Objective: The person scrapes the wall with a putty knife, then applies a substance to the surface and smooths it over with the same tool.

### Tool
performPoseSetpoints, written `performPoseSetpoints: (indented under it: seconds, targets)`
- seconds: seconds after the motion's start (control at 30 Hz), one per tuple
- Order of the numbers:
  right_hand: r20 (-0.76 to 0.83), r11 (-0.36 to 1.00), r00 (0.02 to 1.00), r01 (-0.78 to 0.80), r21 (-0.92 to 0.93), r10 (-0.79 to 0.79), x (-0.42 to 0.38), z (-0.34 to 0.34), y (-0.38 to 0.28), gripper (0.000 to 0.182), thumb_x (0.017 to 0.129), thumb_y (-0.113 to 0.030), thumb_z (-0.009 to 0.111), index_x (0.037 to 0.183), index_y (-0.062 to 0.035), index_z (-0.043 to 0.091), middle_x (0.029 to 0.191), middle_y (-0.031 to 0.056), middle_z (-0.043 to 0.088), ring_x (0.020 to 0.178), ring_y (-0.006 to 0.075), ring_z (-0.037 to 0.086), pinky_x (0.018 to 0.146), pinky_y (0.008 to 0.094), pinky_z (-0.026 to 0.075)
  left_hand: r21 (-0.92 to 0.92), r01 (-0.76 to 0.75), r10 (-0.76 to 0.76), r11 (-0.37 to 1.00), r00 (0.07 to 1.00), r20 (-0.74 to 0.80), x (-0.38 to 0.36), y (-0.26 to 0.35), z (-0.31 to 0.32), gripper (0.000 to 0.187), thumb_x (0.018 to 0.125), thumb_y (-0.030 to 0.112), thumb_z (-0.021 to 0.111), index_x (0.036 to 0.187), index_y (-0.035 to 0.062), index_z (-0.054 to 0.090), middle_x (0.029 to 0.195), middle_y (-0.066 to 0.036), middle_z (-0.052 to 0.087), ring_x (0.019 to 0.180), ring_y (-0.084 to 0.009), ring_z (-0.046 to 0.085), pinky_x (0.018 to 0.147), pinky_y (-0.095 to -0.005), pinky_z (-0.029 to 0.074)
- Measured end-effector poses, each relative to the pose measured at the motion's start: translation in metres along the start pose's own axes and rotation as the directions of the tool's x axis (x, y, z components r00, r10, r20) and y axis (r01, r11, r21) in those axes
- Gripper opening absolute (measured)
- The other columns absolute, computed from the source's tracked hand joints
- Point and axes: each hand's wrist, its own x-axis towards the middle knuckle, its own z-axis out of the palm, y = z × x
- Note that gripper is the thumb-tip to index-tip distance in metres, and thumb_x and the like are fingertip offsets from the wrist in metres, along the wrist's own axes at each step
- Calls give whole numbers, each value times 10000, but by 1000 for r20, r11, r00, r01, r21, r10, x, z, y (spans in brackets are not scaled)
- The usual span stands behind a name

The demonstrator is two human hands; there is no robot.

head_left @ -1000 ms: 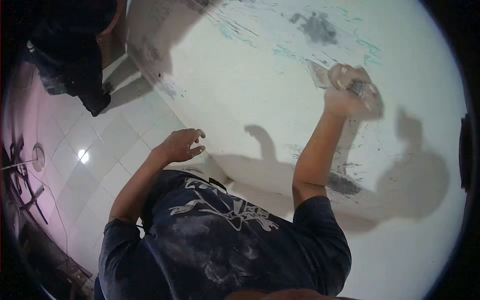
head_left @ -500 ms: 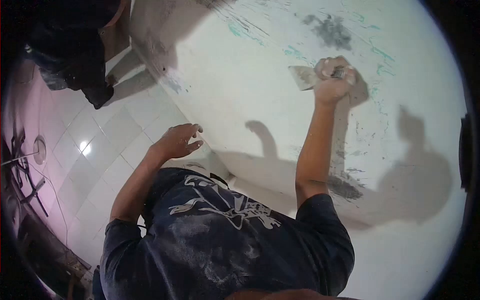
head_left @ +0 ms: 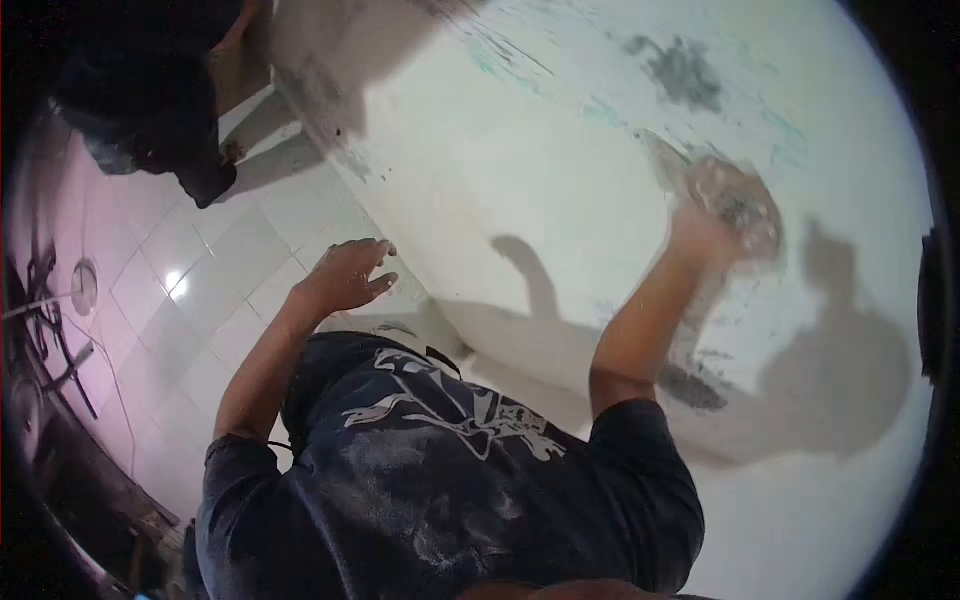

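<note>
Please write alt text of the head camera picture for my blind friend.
A person's right hand, blurred, holds a scraper at a pale, smudged wall. The left hand is empty, held out over a tiled floor; another person shows at upper left.

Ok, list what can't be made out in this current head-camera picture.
All in the head view:
Scraper edge, and whether it touches the wall: motion blur.
Scraper handle: mostly covered by the right hand, itself blurred.
The wearer's feet: hidden behind the dark shirt.
The other person: head cut off by the top edge.
Black bars at far left: too dim and small to identify.
</note>
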Motion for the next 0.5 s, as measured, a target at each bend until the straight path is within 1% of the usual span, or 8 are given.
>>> performPoseSetpoints:
  seconds: [0.07, 0.1, 0.17, 0.23, 0.3, 0.37, 0.43, 0.5]
  targets:
    - [-122, 998, 992, -46, -39, 41, -11, -3, -11, 436, 840, -452, 448, 669, -51, 479, 508, 30, 321, 509, 173, 322, 716, 469, 501, -9, -34, 34, 999, 999, 11, -1, 0, 3, 342, 856, 233, 661, 1126, 50, 558, 940, -156, 629, 844, -325, 621, 747, -429, 499]
    - [70, 986, 992, 110, -128, -101, -44, 42, -20, 455, 854, -462, 452, 665, -49, 476, 521, 35, 336, 516, 176, 328, 672, 433, 461, -20, -47, 46, 999, 999, -11, -1, 1, 3, 330, 855, 227, 660, 1115, 48, 566, 943, -162, 631, 842, -330, 620, 746, -431, 498]
    - [491, 887, 815, 432, -160, -309, -72, 114, -36, 492, 882, -483, 462, 658, -45, 468, 546, 46, 367, 529, 181, 341, 583, 362, 380, -14, 8, -8, 1000, 1000, -1, 3, -1, -2, 339, 855, 223, 666, 1125, 44, 567, 956, -167, 631, 839, -326, 623, 740, -424, 499]
    - [352, 883, 880, 411, -226, -319, -72, 104, -36, 523, 869, -528, 482, 712, -32, 532, 569, 42, 385, 530, 171, 330, 579, 366, 375, -71, 57, -56, 996, 998, 7, 2, -9, 5, 349, 855, 216, 670, 1139, 42, 566, 965, -158, 630, 841, -301, 628, 734, -401, 504]
    - [454, 880, 867, 366, -304, -204, -31, 99, -20, 494, 851, -539, 495, 730, -64, 556, 573, 27, 401, 528, 149, 330, 739, 445, 481, -103, 138, -133, 985, 990, 50, 10, -13, -14, 342, 858, 207, 670, 1135, 35, 567, 958, -138, 632, 827, -277, 627, 714, -378, 502]
    - [390, 852, 906, 331, -406, -166, -35, 95, -30, 453, 866, -500, 484, 721, -74, 532, 599, 12, 417, 541, 132, 336, 745, 429, 481, -393, 215, -205, 894, 976, 69, 2, -76, 6, 304, 874, 202, 648, 1114, 32, 574, 908, -124, 638, 802, -260, 625, 703, -366, 503]
    - [525, 927, 813, 358, -107, -253, -42, 94, -43, 429, 875, -457, 488, 762, -50, 562, 604, 14, 412, 562, 130, 334, 566, 337, 351, -559, 306, -365, 771, 931, 7, -25, -170, 43, 274, 896, 217, 613, 1099, 38, 576, 879, -147, 645, 804, -295, 632, 729, -372, 508]
    - [629, 949, 746, 313, -42, -219, -38, 91, -28, 421, 867, -436, 483, 723, -50, 573, 588, 16, 412, 544, 131, 338, 585, 333, 379, -78, 519, -524, 851, 847, -90, -79, -267, 67, 288, 875, 223, 602, 1067, 9, 586, 950, -224, 666, 908, -404, 639, 762, -433, 522]
